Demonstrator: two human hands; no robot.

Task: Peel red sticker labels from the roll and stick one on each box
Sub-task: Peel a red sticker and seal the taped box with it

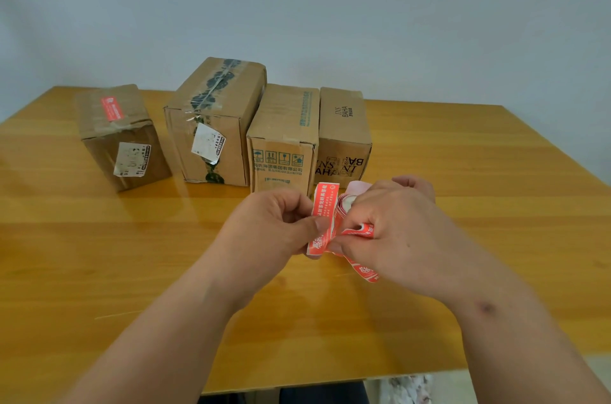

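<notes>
Cardboard boxes, I count four (283, 136) on my table (99, 255) (one (120, 136) already labelled), while my left hand (274, 225) pinches one red sticker (325, 205) and my right hand (393, 228) grips the roll (347, 205).

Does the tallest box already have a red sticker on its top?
No: the tallest box shows only dark-printed tape on top, while the one red sticker is on the leftmost box.

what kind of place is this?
Probably a home or small-office packing spot: a plain wooden table against a bare wall, four taped cardboard boxes, and a red label roll in hand.
</notes>
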